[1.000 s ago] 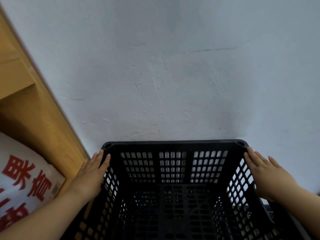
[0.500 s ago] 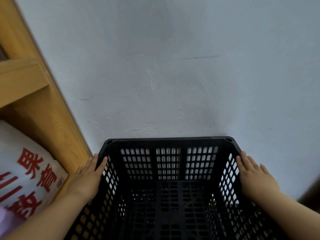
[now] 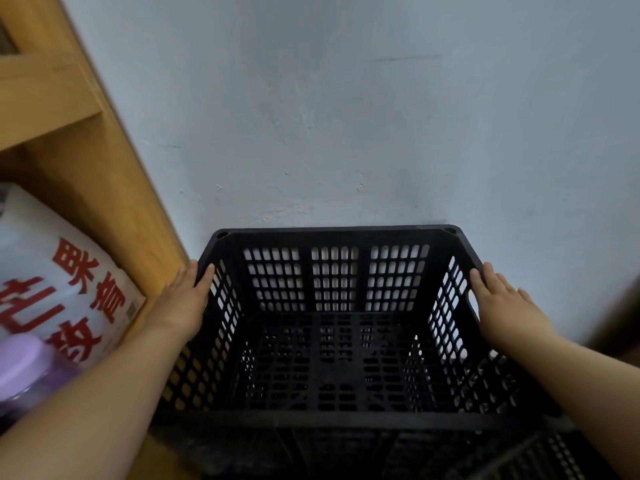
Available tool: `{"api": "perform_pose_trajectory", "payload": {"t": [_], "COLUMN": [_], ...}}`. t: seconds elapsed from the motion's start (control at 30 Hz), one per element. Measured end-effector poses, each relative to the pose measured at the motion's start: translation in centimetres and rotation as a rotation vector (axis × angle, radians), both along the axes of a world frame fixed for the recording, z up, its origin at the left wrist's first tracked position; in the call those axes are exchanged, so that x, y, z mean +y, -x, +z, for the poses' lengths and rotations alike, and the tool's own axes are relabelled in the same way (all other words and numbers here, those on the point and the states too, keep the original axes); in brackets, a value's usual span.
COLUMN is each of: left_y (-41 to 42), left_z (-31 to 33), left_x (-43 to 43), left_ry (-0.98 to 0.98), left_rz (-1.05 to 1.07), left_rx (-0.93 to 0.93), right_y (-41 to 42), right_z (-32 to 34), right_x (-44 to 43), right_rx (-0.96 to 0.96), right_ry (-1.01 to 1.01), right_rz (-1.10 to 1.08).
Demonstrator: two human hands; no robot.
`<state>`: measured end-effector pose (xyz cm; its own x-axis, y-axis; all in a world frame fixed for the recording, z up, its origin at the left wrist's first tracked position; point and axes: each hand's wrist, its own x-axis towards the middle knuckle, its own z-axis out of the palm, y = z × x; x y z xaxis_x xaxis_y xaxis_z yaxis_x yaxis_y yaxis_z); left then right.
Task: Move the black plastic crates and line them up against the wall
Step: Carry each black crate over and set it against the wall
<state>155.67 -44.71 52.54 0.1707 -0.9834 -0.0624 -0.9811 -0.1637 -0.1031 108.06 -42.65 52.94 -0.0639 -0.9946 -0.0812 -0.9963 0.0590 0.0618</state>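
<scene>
Crate count first: one black plastic crate (image 3: 334, 234) is fully in view, open side up and holding nothing, its walls and floor a lattice of small slots. A second piece of black lattice (image 3: 540, 457) pokes in at the bottom right corner, just beside and lower than the first; too little of it shows to tell whether it is a whole crate. More dark plastic sits below the near rim, but it is too dim to make out.

The crate's far rim lies along the pale blue-grey wall (image 3: 346, 116), square to it. Whether rim and wall actually touch cannot be told. Its left side is just beside a wooden shelf unit (image 3: 104, 181).

Two hands are on the crate, one on each side. The left hand (image 3: 187, 299) lies flat against the upper edge of the left wall near the far corner, fingers straight and together. The right hand (image 3: 502, 304) lies the same way along the right wall's rim. Neither grip is closed round anything — both press with straight fingers. Where the right thumb sits is hidden.

In the shelf unit there is one white bag (image 3: 45, 258) printed with large red characters, and in front of it one pale purple lidded container (image 3: 24, 368).
</scene>
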Motion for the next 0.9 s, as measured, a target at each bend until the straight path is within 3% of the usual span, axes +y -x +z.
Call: {"api": "perform_pose_trajectory", "payload": {"t": [0.9], "left_y": [-1.0], "left_z": [-1.1], "left_x": [0.0], "left_ry": [-0.042], "left_rz": [-0.024], "left_rx": [-0.057], "right_y": [-1.0], "right_z": [-0.1], "right_x": [0.4], "right_rx": [-0.014], "right_ry": [-0.027], "right_rz": [-0.037]}}
